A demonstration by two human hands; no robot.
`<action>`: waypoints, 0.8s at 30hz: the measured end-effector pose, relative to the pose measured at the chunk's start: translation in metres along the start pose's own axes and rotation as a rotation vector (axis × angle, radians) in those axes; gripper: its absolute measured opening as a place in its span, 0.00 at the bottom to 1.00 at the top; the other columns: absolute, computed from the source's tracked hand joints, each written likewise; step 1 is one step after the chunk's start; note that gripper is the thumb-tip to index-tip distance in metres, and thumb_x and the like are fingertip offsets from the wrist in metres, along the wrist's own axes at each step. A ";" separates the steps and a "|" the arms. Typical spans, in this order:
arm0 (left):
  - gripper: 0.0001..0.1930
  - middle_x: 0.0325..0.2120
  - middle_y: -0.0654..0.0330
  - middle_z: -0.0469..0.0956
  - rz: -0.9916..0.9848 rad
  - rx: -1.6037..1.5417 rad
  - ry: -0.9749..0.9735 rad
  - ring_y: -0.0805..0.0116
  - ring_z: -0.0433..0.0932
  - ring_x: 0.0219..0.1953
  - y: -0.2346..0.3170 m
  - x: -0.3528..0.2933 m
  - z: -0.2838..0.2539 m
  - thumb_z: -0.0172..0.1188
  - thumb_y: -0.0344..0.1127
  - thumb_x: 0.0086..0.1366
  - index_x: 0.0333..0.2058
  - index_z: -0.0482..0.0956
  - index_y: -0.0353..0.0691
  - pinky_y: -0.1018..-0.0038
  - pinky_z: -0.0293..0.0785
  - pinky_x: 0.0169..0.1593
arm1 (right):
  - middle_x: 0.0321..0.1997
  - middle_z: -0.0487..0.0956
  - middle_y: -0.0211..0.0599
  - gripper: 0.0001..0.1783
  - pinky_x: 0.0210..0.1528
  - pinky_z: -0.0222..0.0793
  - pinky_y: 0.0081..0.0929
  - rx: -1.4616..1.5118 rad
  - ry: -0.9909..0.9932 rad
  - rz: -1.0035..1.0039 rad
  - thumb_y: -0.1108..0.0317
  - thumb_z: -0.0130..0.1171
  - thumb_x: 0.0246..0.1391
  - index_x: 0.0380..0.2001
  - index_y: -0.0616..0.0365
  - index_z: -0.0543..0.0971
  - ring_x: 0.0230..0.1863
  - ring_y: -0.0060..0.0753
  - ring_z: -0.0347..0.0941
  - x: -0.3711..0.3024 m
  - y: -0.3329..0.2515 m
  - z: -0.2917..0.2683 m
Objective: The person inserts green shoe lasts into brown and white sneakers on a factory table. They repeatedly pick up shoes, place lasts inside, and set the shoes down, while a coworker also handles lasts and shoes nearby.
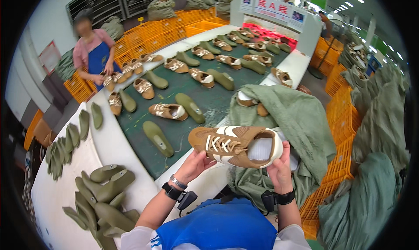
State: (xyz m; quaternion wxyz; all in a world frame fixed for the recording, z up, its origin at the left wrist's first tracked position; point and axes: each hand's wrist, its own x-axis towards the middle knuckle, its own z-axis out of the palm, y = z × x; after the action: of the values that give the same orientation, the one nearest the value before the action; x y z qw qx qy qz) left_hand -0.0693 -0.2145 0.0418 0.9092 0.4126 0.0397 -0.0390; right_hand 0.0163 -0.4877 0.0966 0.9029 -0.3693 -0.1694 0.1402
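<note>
Brown shoe [235,146] w/ white stripes & laces is up in both hands, toe to the person's L, heel to R, opening tipped back twd them. L hand [200,165] is clamped on the near side by the toe half; some fingers are partly hidden under it, can't tell exactly how they sit. R hand [279,169] has its fingers closed round the pale heel, so the shoe spans the gap btwn the two. It's held clear of the white desk [124,160], right by a big green bag [301,106]. Past it, a dark green belt [131,128] carries other shoes [168,111] & olive foot forms [157,138]; more forms piled near L. Co-worker [98,58] in blue apron, far L, handling shoes. Orange crates [345,141] down R.
</note>
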 end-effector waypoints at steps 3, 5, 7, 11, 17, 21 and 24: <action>0.26 0.52 0.58 0.71 0.028 -0.104 0.211 0.63 0.71 0.54 0.017 -0.012 -0.020 0.55 0.46 0.66 0.57 0.61 0.41 0.61 0.64 0.61 | 0.57 0.66 0.37 0.32 0.53 0.70 0.40 -0.079 -0.081 0.331 0.73 0.62 0.48 0.52 0.47 0.57 0.56 0.35 0.67 0.004 0.016 0.004; 0.24 0.48 0.58 0.75 0.119 0.056 0.246 0.66 0.76 0.48 0.031 -0.024 -0.034 0.56 0.46 0.65 0.54 0.65 0.39 0.65 0.71 0.55 | 0.60 0.64 0.37 0.32 0.53 0.70 0.42 -0.133 -0.148 0.446 0.67 0.56 0.55 0.58 0.47 0.53 0.58 0.36 0.66 0.012 0.029 0.006; 0.23 0.47 0.57 0.75 0.145 0.297 0.310 0.69 0.78 0.44 0.051 -0.042 -0.049 0.56 0.45 0.65 0.53 0.65 0.38 0.70 0.75 0.50 | 0.62 0.63 0.38 0.33 0.52 0.71 0.45 -0.182 -0.253 0.574 0.60 0.50 0.62 0.65 0.47 0.49 0.59 0.37 0.65 0.023 0.048 0.011; 0.26 0.50 0.59 0.72 0.166 0.423 0.551 0.72 0.75 0.47 0.066 -0.073 -0.067 0.55 0.48 0.65 0.55 0.61 0.40 0.71 0.75 0.48 | 0.65 0.60 0.36 0.35 0.55 0.68 0.50 -0.185 -0.392 0.993 0.50 0.48 0.60 0.66 0.46 0.51 0.63 0.40 0.62 0.036 0.097 0.030; 0.32 0.58 0.61 0.62 0.027 -0.065 0.421 0.62 0.65 0.59 -0.004 -0.107 -0.055 0.56 0.39 0.65 0.63 0.50 0.53 0.56 0.66 0.60 | 0.62 0.63 0.36 0.31 0.56 0.67 0.44 -0.264 -0.480 1.000 0.55 0.50 0.60 0.63 0.50 0.56 0.60 0.36 0.64 0.022 0.170 0.074; 0.28 0.50 0.61 0.70 0.096 -0.087 0.611 0.66 0.75 0.48 0.018 -0.118 -0.096 0.53 0.32 0.61 0.59 0.57 0.47 0.61 0.75 0.51 | 0.60 0.64 0.40 0.33 0.51 0.70 0.31 -0.607 -0.658 0.805 0.67 0.53 0.59 0.65 0.51 0.54 0.56 0.33 0.67 0.028 0.191 0.050; 0.22 0.48 0.61 0.72 0.355 -0.016 0.656 0.70 0.77 0.45 0.091 -0.133 -0.174 0.55 0.41 0.63 0.54 0.64 0.43 0.66 0.77 0.46 | 0.52 0.71 0.40 0.32 0.40 0.70 0.20 -0.598 -0.541 0.559 0.75 0.59 0.51 0.60 0.58 0.62 0.39 0.24 0.72 0.048 0.179 -0.024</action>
State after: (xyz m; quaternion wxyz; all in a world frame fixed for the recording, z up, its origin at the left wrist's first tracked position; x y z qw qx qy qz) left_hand -0.1996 -0.0190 0.0094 0.8441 0.3964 0.2569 0.2538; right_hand 0.0467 -0.3614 -0.0381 0.6089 -0.5940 -0.3250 0.4132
